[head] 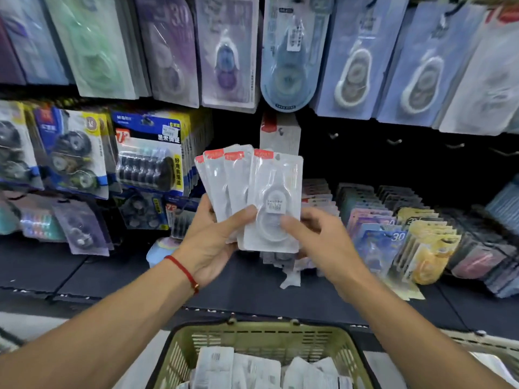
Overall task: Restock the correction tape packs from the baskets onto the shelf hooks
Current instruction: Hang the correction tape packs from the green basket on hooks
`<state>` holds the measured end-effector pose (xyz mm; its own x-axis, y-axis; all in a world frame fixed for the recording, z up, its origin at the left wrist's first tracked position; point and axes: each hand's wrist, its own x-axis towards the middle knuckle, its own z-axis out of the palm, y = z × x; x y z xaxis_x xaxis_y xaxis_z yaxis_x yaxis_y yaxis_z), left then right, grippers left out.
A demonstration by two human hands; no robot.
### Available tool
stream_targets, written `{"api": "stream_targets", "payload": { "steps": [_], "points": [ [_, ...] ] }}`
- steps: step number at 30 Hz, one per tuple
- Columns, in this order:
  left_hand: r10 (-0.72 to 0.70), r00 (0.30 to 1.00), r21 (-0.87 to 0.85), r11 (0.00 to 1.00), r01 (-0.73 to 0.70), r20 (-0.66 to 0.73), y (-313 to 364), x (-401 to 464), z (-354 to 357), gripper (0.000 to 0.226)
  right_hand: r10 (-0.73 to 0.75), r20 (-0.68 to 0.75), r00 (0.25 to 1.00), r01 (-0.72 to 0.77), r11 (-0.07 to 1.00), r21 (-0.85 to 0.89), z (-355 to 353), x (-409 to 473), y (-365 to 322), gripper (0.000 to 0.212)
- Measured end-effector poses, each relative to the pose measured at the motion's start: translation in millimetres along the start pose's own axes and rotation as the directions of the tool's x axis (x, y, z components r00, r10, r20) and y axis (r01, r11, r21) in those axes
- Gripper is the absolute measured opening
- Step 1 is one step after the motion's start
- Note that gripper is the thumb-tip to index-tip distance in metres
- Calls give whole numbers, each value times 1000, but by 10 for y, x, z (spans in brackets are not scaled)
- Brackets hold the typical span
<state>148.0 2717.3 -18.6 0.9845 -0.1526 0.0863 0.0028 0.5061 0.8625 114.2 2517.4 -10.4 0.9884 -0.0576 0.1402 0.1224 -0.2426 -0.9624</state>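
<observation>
Head view: left hand (209, 242) gripped fanned correction tape packs (233, 181) before shelf hooks (393, 141); right hand (320, 237) pinched front pack (273, 200). Green basket (179, 349) below held more packs.

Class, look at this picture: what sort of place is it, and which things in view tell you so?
Most likely a stationery shop aisle. Priced correction tape packs hang in rows, bare shelf hooks wait for stock, and a green basket holds more packs.
</observation>
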Motion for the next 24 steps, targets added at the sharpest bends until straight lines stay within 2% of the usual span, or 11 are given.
{"api": "stream_targets", "payload": {
  "steps": [2, 4, 7, 10, 16, 21, 24],
  "points": [
    [60, 998, 40, 997, -59, -27, 28, 46, -9, 79, -58, -17, 998, 58, 998, 7, 67, 12, 57, 24],
    [113, 993, 91, 990, -109, -46, 62, 78, -5, 77, -116, -115, 987, 124, 990, 70, 88, 100, 71, 13],
    [268, 955, 300, 928, -221, -127, 109, 96, -47, 71, -128, -235, 964, 166, 975, 150, 51, 292, 40, 14],
    [411, 894, 482, 829, -285, -178, 133, 106, -140, 71, -125, -244, 962, 150, 985, 88, -4, 471, 44, 12],
    [487, 852, 532, 782, -325, -194, 192, 100, -239, 67, -117, -205, 972, 134, 989, 68, 62, 584, 55, 15],
    [527, 819, 547, 764, -342, -225, 216, 113, -247, 67, -176, -221, 959, 208, 969, 133, 77, 529, -14, 19],
    [547, 805, 553, 753, -356, -228, 218, 110, -250, 65, -167, -221, 961, 204, 966, 158, 103, 532, -65, 20]
  ]
}}
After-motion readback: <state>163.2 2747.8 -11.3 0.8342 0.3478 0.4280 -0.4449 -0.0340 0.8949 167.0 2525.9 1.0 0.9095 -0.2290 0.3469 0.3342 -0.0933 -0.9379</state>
